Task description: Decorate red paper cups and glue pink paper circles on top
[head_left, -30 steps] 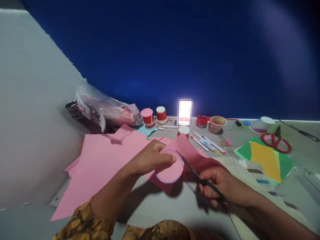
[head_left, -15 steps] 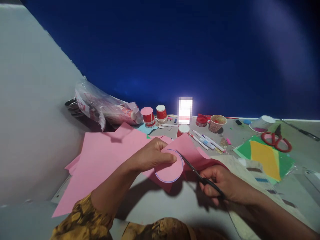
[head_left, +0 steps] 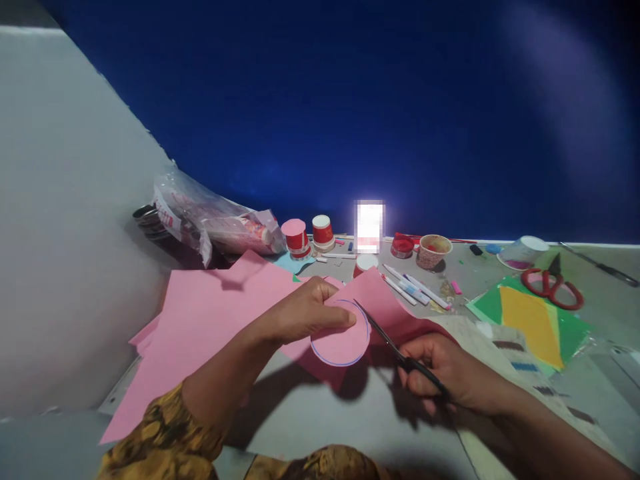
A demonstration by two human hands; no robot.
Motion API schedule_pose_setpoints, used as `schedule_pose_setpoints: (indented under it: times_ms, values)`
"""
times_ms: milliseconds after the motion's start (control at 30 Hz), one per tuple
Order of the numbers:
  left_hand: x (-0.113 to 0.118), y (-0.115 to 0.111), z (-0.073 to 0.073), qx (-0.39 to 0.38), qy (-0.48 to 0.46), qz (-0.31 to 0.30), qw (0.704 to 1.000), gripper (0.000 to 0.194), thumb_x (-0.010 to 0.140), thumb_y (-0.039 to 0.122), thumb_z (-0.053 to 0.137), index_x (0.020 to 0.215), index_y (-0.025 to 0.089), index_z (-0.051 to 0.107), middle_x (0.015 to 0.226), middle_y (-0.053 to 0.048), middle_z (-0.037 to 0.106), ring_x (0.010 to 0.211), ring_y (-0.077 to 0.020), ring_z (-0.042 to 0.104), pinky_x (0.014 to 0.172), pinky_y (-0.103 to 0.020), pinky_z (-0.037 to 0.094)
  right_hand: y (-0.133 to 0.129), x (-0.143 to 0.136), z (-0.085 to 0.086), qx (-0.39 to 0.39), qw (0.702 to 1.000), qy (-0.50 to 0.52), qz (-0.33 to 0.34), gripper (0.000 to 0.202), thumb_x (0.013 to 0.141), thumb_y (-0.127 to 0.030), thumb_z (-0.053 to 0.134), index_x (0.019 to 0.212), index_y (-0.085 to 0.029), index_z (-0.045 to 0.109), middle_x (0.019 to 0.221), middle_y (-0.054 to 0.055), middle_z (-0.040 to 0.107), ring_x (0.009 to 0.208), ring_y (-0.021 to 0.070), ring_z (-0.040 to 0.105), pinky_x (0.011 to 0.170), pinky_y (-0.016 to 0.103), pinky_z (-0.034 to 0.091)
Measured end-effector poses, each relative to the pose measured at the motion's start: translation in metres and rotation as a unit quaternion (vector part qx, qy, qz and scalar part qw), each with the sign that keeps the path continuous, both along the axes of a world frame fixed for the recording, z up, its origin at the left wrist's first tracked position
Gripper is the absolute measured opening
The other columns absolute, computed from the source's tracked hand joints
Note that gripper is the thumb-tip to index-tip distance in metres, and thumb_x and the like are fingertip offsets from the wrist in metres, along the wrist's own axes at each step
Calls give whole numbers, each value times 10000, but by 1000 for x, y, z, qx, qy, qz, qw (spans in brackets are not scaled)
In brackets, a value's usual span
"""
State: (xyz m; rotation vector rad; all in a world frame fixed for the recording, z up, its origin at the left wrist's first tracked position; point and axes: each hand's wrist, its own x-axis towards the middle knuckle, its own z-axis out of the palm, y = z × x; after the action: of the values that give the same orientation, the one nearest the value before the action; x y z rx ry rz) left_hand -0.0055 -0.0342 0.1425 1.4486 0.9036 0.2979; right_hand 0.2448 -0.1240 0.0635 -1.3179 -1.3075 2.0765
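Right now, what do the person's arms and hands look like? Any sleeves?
The left hand and right hand are bare. A mustard-yellow sleeve with dark blotches reaches the left forearm. The right forearm is bare as far as it shows.

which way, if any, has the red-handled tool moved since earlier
No; the red-handled tool keeps its place against the yellow sheet and blue wall.

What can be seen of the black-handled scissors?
The black-handled scissors have slim, metal-looking blades, a small bright spot midway and a plastic-looking handle, partly hidden by the right hand gripping it. They slant up-left in view, blades at the pink paper, tip by the blue outline; whether they are open is unclear.
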Motion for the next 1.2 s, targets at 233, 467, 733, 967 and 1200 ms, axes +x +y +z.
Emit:
schedule_pose_setpoints:
  times_ms: [233, 467, 733, 967, 1200]
  values:
    - [4, 4, 7, 15, -3, 26, 1000, 383, 744, 414, 756, 570, 178, 511, 543, 51, 438, 500, -76, 374, 474, -214, 230, -2, -3, 1, 1, 999, 42, -21, 666, 610, -789, 841, 709, -187, 575, 502, -36, 586, 379, 61, 397, 372, 190, 192]
    - [10, 19, 32, -22, 31, -26, 999, 312, 670, 387, 806, 584, 148, 625, 542, 35, 520, 497, -77, 426, 478, -208, 265, -7, 3, 13, 19, 999, 43, -22, 691, 632, -816, 827, 781, -172, 628, 510, -45, 582, 405, 57, 398, 405, 188, 232]
    - [27, 24, 48, -33, 40, -43, 998, 192, 641, 297, 795, 561, 153, 695, 522, 30, 563, 484, -78, 445, 462, -207, 267, -12, 8, 26, 52, 998, 3, -27, 754, 612, -907, 757, 760, -181, 615, 507, -48, 560, 413, 59, 360, 414, 197, 203]
    - [36, 27, 46, -39, 57, -46, 997, 205, 629, 296, 815, 571, 142, 692, 565, 13, 599, 524, -91, 487, 490, -202, 316, -13, 9, 20, 48, 998, 10, -46, 610, 640, -756, 814, 726, -192, 601, 489, -52, 548, 412, 64, 378, 426, 198, 199]
    - [38, 30, 39, -43, 72, -68, 994, 215, 630, 301, 804, 553, 155, 667, 534, 33, 558, 496, -83, 448, 470, -201, 287, -13, 9, 8, 22, 998, 35, -45, 540, 680, -685, 801, 732, -191, 587, 499, -51, 559, 405, 59, 379, 404, 191, 221]
